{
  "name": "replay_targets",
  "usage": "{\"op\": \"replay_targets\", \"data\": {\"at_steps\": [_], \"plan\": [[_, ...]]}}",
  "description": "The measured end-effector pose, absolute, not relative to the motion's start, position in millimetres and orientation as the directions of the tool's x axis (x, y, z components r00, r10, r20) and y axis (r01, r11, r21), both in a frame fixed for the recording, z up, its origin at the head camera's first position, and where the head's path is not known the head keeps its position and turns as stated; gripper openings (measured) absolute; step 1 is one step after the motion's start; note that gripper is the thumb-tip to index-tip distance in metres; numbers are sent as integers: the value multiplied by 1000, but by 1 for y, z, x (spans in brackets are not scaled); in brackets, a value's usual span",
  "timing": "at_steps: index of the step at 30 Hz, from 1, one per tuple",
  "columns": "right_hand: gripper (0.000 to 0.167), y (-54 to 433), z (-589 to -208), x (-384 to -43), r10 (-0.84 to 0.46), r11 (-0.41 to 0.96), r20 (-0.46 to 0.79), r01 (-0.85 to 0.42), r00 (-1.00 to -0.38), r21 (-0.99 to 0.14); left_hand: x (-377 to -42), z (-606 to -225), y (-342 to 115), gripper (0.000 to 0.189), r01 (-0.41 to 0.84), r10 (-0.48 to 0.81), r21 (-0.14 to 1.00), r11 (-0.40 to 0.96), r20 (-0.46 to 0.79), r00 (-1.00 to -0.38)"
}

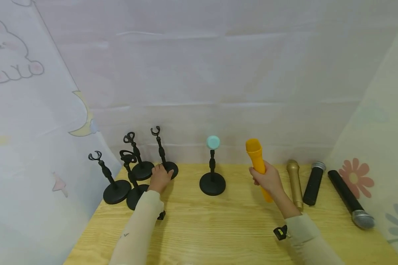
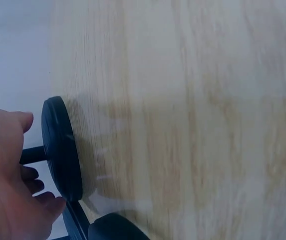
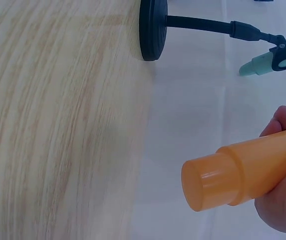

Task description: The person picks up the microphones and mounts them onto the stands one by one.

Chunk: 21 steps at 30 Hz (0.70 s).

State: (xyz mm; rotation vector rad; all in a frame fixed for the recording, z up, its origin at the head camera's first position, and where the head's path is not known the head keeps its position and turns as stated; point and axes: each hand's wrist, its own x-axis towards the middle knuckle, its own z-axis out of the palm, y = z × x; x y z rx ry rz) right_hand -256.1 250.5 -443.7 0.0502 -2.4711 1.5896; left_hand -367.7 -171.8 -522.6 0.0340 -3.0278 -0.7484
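In the head view, my left hand (image 1: 160,178) is low at a black microphone stand (image 1: 161,151) at the back left. The left wrist view shows this stand's pole (image 2: 34,155) passing between the thumb and the curled fingers, just above the round base (image 2: 62,149). My right hand (image 1: 268,179) grips an orange microphone (image 1: 258,162) around its body, head end up and tilted leftward. Its plain tail end (image 3: 212,181) juts out below the hand in the right wrist view. Between the hands, a mint-green microphone (image 1: 213,142) sits in another black stand (image 1: 212,184).
Several more black stands with bare clips, one of them (image 1: 117,191) leftmost, crowd the left of the wooden table (image 1: 215,228). On the right lie a gold microphone (image 1: 296,186), a black microphone (image 1: 313,187) and another black one (image 1: 346,197) with a silver head. White cloth (image 1: 219,73) hangs behind.
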Motion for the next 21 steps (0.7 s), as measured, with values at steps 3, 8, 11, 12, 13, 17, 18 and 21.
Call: {"op": "replay_targets", "data": {"at_steps": [3,8,11,12,13,17,18,21], "plan": [[36,251,-443,-256,79,423,191,-140,-978,-895,-370,-523,-176,76,-12,-1,459,888,-24,-1000],[37,250,-445,-256,63,412,197,-154,-978,-898,-366,-524,-182,73,-17,13,404,915,-72,-997],[37,248,-446,-255,56,403,188,-150,-981,-903,-363,-522,-182,69,-28,2,392,920,-76,-997],[36,248,-447,-255,54,400,184,-148,-981,-905,-361,-521,-182,68,-32,-3,393,919,-75,-997],[36,247,-448,-254,52,397,182,-147,-982,-906,-360,-520,-182,67,-35,-6,394,918,-74,-997],[35,246,-450,-254,48,390,183,-150,-982,-908,-356,-517,-181,66,-26,0,385,923,-67,-998],[35,246,-451,-254,50,392,187,-153,-981,-907,-356,-516,-180,66,-20,5,383,924,-64,-998],[36,246,-450,-255,54,405,200,-162,-978,-900,-354,-513,-178,67,-3,20,380,925,-57,-998]]}}
